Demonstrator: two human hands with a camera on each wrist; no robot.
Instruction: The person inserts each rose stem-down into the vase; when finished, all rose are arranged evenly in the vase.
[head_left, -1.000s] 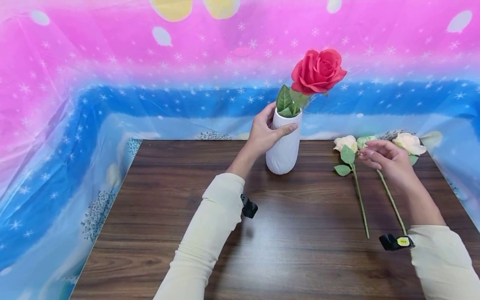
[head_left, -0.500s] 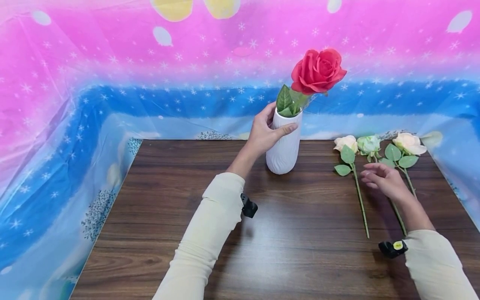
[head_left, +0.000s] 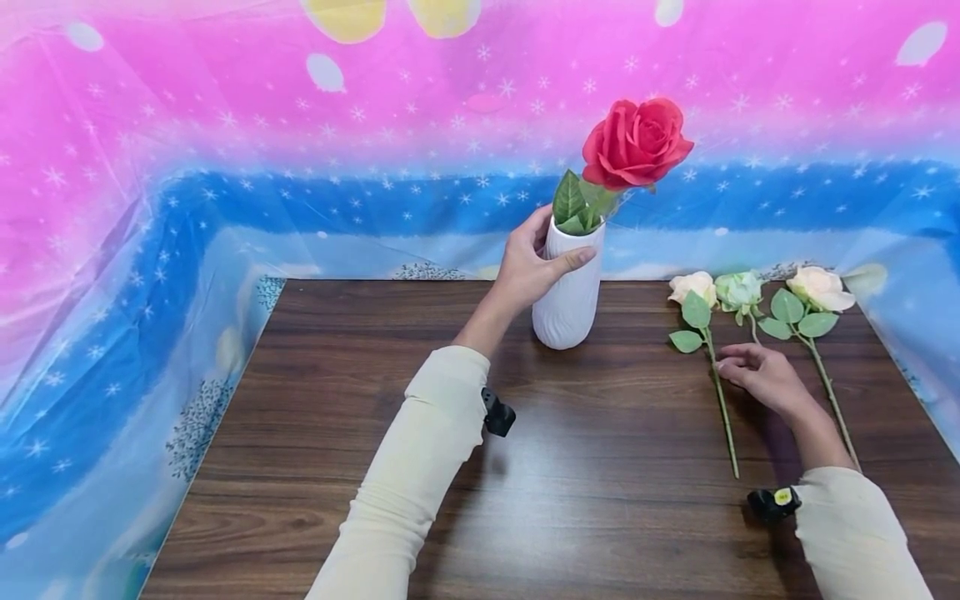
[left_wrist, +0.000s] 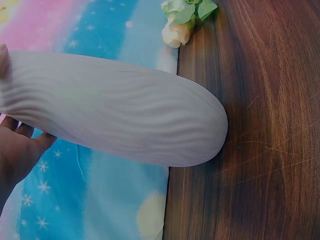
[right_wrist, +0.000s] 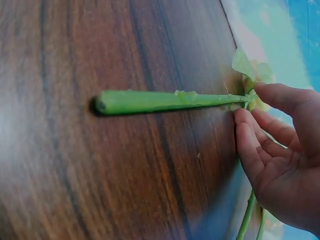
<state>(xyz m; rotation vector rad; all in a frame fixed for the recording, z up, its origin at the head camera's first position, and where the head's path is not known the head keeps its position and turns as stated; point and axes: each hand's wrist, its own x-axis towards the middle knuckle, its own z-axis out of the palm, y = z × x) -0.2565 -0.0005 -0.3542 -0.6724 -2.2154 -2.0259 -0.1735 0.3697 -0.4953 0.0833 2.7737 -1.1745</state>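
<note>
My left hand [head_left: 531, 265] grips the upper part of a white ribbed vase [head_left: 567, 304], thumb across its front. The vase stands upright on the table, holding a red rose [head_left: 637, 143] with green leaves. In the left wrist view, the vase [left_wrist: 125, 110] fills the middle. To the right, my right hand [head_left: 765, 379] is at the stem of the left cream rose [head_left: 692, 287]. In the right wrist view, thumb and fingers lie on either side of that green stem [right_wrist: 150, 101], with a gap between them; contact is unclear.
A pale green rose [head_left: 738, 292] and another cream rose [head_left: 821, 287] lie at the back right of the dark wooden table [head_left: 322, 433]. A pink and blue printed cloth [head_left: 420, 204] hangs behind the table's back edge.
My right hand has moved from among the flower heads toward me and slightly left, down to the left cream rose's stem. The left hand and vase have stayed still.
</note>
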